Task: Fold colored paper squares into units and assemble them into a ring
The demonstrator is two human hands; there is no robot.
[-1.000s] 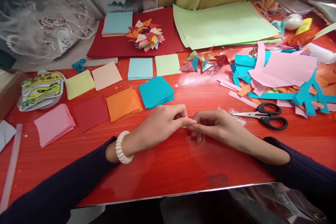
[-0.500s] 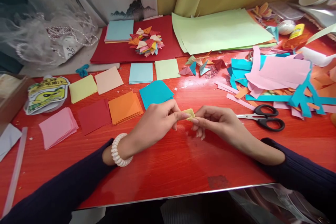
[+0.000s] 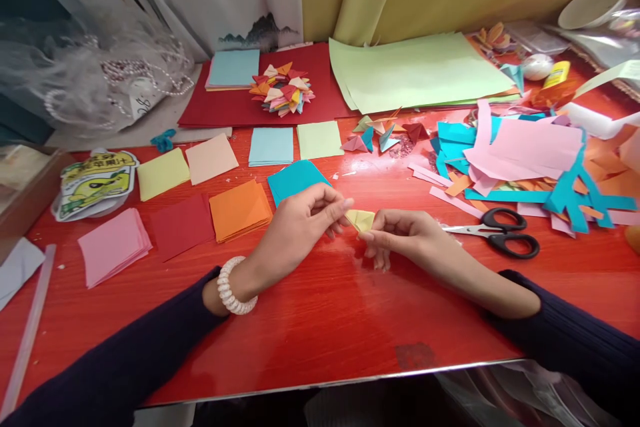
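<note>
A small folded yellow paper (image 3: 361, 219) shows between my two hands, above the red table. My right hand (image 3: 407, 232) pinches its right side between thumb and fingers. My left hand (image 3: 305, 217), with a beaded-looking white band at the wrist, has its thumb and index finger closed at the paper's left corner. Beyond my left hand lies a stack of teal squares (image 3: 295, 178). Black-handled scissors (image 3: 493, 231) rest open just right of my right hand.
Orange (image 3: 240, 211), red (image 3: 181, 227) and pink squares (image 3: 114, 247) lie left. A multicoloured paper ring (image 3: 283, 89) sits at the back. Paper scraps (image 3: 530, 147) pile up at the right, near small folded pieces (image 3: 385, 135). The table edge (image 3: 350, 382) runs in front.
The yellow paper shows more of its folded face. My left fingers have shifted up and back to its left corner. The whole view has tilted slightly, so the table sits lower.
</note>
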